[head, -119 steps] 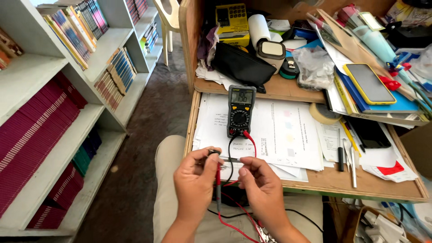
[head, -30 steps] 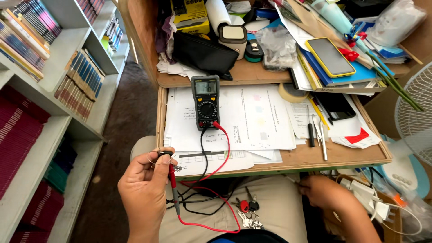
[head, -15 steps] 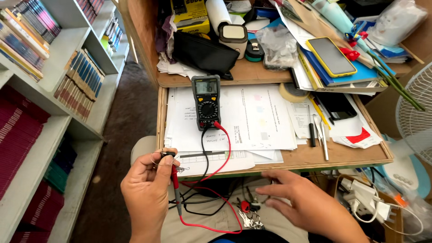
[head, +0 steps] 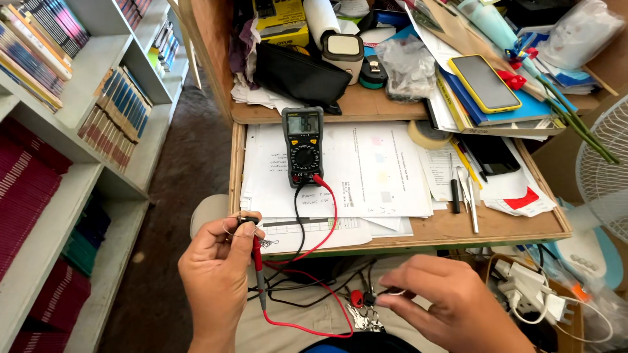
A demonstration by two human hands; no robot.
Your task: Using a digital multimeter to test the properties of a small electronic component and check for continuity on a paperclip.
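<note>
Nearest to us, above a lap strewn with red and black leads (head: 307, 307), our left hand (head: 219, 274) is closed around a red probe (head: 257, 261) and pinches a small wire-legged part (head: 245, 221) at its fingertips, while our right hand (head: 451, 307) curls low, thumb and forefinger nipping something small and dark we cannot make out. Just beyond, a pull-out wooden board (head: 458, 229) carries loose printed sheets (head: 373, 163), a black multimeter (head: 303, 147) with both leads plugged in, a tape roll (head: 425, 134) and pens (head: 461, 189). Farther off, we see the cluttered desk shelf (head: 353, 104) with a black pouch (head: 301, 75) and a yellow-cased phone (head: 487, 82), bookshelves (head: 72, 131) to the left, and a white fan (head: 605, 170) on the right.
</note>
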